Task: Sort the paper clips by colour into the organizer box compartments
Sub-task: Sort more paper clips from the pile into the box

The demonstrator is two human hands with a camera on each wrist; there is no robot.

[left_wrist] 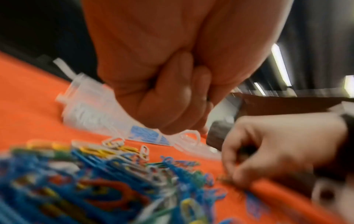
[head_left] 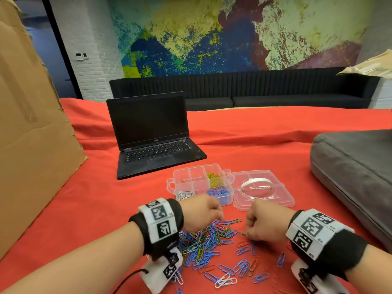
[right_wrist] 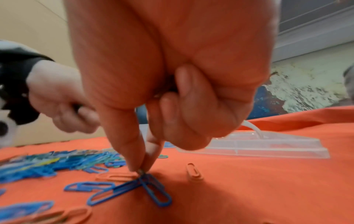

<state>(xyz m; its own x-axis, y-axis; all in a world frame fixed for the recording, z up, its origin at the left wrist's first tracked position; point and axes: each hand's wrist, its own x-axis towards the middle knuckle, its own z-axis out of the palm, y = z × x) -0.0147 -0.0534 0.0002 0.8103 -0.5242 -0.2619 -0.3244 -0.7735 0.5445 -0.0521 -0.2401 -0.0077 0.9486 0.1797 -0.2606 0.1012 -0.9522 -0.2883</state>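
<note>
My right hand [right_wrist: 153, 106] pinched a green paper clip [right_wrist: 140, 171] off the red cloth [right_wrist: 268, 189], beside the mixed pile [head_left: 203, 240]; lifting it clear of the crossed blue clips [right_wrist: 145, 188] seemed wise. My left hand [head_left: 201, 211], curled, hovered near the organizer box [head_left: 201, 183]; its contents I could not tell.

We get the head view from above, facing forward-down over the red cloth [head_left: 244, 132]. Both wrist views sit low, close, looking along curled fingers. All three share the paper clips [head_left: 212, 238] and organizer box [head_left: 199, 181].
</note>
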